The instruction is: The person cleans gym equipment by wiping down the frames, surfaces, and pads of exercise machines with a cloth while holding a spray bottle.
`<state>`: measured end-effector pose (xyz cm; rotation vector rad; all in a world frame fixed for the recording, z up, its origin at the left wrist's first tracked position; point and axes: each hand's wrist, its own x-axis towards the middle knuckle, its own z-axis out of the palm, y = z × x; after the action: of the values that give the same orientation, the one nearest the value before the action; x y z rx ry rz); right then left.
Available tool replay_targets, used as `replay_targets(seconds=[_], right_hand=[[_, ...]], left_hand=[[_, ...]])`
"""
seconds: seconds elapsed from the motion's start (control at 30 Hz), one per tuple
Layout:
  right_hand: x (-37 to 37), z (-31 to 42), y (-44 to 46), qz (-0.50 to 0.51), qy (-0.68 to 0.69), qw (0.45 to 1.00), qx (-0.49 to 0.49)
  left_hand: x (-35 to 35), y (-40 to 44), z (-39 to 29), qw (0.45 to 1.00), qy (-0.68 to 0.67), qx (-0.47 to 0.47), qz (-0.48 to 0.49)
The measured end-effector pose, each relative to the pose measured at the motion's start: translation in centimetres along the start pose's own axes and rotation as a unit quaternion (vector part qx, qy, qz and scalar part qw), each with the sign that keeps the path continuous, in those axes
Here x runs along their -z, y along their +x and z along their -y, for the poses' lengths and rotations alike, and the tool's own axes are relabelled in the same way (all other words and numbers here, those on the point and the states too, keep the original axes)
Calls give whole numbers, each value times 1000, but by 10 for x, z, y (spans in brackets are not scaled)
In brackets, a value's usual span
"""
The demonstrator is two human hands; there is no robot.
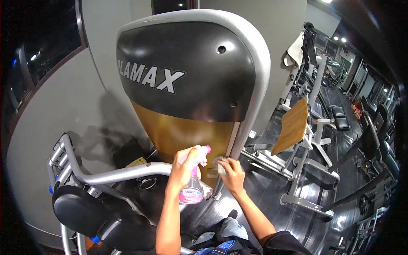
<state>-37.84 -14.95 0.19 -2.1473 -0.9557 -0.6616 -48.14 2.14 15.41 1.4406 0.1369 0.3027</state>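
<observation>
My left hand [185, 169] is wrapped around the neck of a spray bottle [192, 191] with a pink and white trigger head and clear liquid inside. The bottle stands upright before the gold lower panel [187, 131] of a tall weight machine. Its black upper cover [191, 72] carries large silver letters. To the right, my right hand [231, 172] pinches a crumpled pale cloth [220, 165] close to the panel's lower right edge. Whether the cloth touches the panel I cannot tell.
A silver bar [127, 173] runs left from the machine above black padded seats [80, 208]. At right stands another machine with a tan board [293, 127]. More gym equipment and a black bench pad [339, 118] lie beyond on the dark floor [255, 212].
</observation>
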Motion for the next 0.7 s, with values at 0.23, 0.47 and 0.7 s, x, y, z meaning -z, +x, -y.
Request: replay_targets(seconds=[0.23,0.47,0.7], right_hand=[[26,1,-22,-124,162,972,-118],[61,0,-4,-233,189,945,-132],[13,-1,31,-201,148,967,-49]], left_hand=[[-38,7,24,999,25,-7,-33],[-54,11,55,998,26,4,-54],[-51,-5,66,990,-82,16,-118]])
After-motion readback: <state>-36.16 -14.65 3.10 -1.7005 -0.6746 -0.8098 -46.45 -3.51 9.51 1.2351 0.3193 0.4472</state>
